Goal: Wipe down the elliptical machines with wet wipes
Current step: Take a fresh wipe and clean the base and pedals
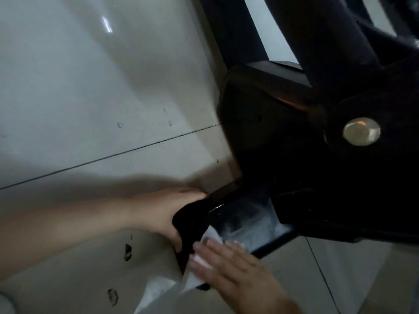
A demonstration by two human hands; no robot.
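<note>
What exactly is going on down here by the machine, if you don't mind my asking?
A person is cleaning the black elliptical machine near the pale tiled floor. The left hand grips the end of a low black frame bar, while the right hand presses a white wet wipe flat against it. A whitish smear shows on the bar.
</note>
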